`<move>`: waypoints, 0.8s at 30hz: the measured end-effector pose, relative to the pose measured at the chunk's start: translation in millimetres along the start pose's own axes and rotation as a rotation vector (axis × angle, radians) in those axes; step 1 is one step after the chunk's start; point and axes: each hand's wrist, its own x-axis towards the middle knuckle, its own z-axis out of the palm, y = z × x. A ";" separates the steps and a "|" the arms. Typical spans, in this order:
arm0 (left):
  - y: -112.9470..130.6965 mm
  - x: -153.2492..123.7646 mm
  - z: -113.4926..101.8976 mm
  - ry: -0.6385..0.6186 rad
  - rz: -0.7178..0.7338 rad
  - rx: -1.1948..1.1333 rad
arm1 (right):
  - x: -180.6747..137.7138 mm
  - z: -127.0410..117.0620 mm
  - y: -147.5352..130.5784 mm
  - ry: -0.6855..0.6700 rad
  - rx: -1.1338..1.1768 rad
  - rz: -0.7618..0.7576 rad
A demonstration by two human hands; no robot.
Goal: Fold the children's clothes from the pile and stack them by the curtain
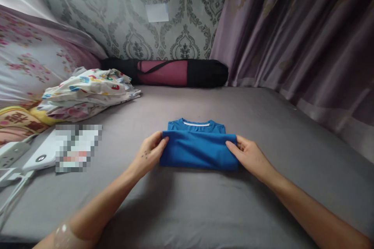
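A blue T-shirt (198,151) lies partly folded on the grey bed sheet (187,206), its neckline with a white inner band showing at the far side. My left hand (150,149) pinches the left corner of the folded edge between thumb and fingers. At the opposite corner, my right hand (248,155) grips the same edge, thumb on top. The folded edge is held stretched between both hands, just short of the collar. Fingers under the cloth are partly hidden.
To the left are a crumpled patterned cloth pile (93,89), a white device (48,151), a blurred-out flat object (78,149) and a power strip (13,153) with cables. A long black and maroon bag (162,73) lies against the wall. A purple curtain (277,27) hangs at right.
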 end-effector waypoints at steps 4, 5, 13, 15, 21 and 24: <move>-10.1 34.0 18.2 0.218 0.024 0.302 | 34.8 12.2 10.0 0.224 -0.374 0.020; -11.2 41.6 21.2 0.242 0.027 0.369 | 42.1 14.1 9.6 0.257 -0.507 0.040; -13.1 72.3 28.5 0.179 0.030 0.814 | 66.9 21.7 -0.8 0.207 -0.986 0.169; -16.5 74.6 29.2 0.157 0.012 0.887 | 69.6 22.5 0.3 0.191 -1.013 0.180; -23.5 79.1 30.7 0.120 -0.068 0.953 | 76.0 23.9 6.0 0.186 -1.019 0.224; -21.9 80.3 31.9 0.150 -0.124 0.949 | 76.1 24.7 5.8 0.205 -0.985 0.247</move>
